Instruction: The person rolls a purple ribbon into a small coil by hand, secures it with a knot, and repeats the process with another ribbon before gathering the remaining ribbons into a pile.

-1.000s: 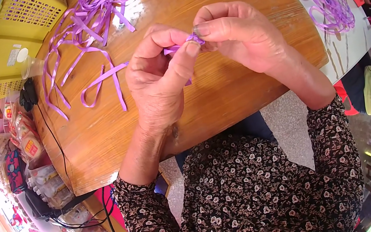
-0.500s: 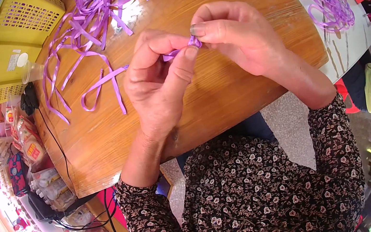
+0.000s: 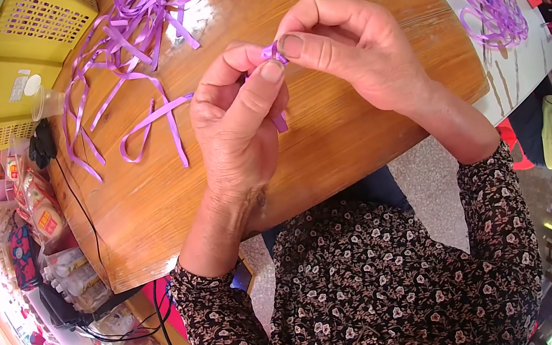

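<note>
A: Presently, left hand point(image 3: 240, 127) and right hand point(image 3: 351, 52) meet at upper centre of frame, above the wooden surface point(image 3: 350, 139). Both closed in a pinch on a small folded purple ribbon piece point(image 3: 269, 53).

B: Ribbon position relative to hands?

A: Between thumb and fingertips of both; a short tail hangs below the left thumb, mostly hidden.

B: Surroundings?

A: Looped ribbon strip point(image 3: 153, 123) lies left of the left hand, apart from it. Loose ribbon pile point(image 3: 149, 12) at upper left, yellow basket point(image 3: 27, 60) beside it.
</note>
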### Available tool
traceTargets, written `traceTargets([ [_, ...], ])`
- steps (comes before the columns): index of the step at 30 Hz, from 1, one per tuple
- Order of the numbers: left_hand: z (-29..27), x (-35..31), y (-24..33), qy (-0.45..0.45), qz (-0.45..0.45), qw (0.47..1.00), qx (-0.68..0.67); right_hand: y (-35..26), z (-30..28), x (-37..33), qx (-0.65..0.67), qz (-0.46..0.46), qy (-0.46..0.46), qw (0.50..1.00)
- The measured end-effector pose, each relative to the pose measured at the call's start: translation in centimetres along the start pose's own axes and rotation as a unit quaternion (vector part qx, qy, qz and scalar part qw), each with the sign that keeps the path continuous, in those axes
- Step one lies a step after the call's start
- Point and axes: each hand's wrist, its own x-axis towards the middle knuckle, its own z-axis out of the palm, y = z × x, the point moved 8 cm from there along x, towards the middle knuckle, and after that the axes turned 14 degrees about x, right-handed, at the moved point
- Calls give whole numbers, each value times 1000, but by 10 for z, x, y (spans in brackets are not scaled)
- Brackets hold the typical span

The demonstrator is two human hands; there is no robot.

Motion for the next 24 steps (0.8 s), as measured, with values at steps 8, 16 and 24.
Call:
traceTargets([
  [8,-1,1,-3,1,-17,1000,-20,-31,17,-7,-297,-248,-54,921],
  [16,-1,1,0,-3,-14,1000,-22,-41,26,-12,-390,-320,-81,860],
  [24,-3,0,-5,5,-39,999,-27,-43,28,-15,-417,-343,-77,838],
])
